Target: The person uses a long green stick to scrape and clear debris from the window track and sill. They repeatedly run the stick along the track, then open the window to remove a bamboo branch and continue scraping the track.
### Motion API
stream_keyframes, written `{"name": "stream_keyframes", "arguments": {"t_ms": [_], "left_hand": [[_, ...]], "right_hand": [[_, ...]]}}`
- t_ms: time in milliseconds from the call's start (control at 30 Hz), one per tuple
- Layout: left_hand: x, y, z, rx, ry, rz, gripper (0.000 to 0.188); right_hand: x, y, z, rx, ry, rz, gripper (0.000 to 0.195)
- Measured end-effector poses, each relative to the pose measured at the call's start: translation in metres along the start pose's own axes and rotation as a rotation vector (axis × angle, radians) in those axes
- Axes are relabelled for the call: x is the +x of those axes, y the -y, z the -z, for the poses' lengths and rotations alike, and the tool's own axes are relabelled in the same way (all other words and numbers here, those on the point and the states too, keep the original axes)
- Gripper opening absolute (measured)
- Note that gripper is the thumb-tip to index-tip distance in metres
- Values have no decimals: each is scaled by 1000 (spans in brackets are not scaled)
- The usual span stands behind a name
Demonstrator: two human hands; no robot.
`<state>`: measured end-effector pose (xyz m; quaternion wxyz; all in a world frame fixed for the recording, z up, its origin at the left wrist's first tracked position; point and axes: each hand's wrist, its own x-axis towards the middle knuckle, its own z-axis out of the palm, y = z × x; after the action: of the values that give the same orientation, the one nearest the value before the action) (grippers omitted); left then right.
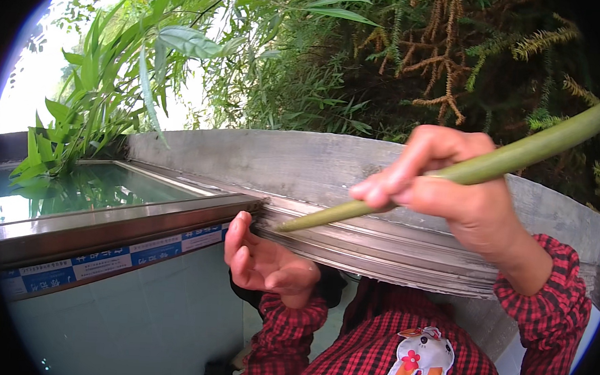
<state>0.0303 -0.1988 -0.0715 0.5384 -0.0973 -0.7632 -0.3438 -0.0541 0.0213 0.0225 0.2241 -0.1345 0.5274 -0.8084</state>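
My right hand [447, 185] grips a green plant stem or stick [525, 153]. It slants from the upper right down to the left, and its thin tip rests on or just over the metal window track [378, 242], close to the end of the sliding window frame [125, 224]. Below that frame end, my left hand [270, 267] is held palm up with curled fingers, and nothing shows in it. Some dark dirt lies in the track by the stem's tip.
A curved concrete ledge [261, 155] runs behind the track. Leafy plants [91, 90] and conifer branches [439, 57] crowd up beyond it. At left, the window glass [117, 183] reflects leaves, and a blue and white printed strip [102, 266] runs under the frame.
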Motion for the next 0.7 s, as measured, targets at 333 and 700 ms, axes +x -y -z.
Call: {"name": "stream_keyframes", "arguments": {"t_ms": [333,700], "left_hand": [[-4,2,-4,-40,-127,-16,56],[-6,11,2,-117,-109,-15,56]], "right_hand": [[35,-16,-27,-137,174,20,9],[-35,95,45,-572,116,-305,7]]}}
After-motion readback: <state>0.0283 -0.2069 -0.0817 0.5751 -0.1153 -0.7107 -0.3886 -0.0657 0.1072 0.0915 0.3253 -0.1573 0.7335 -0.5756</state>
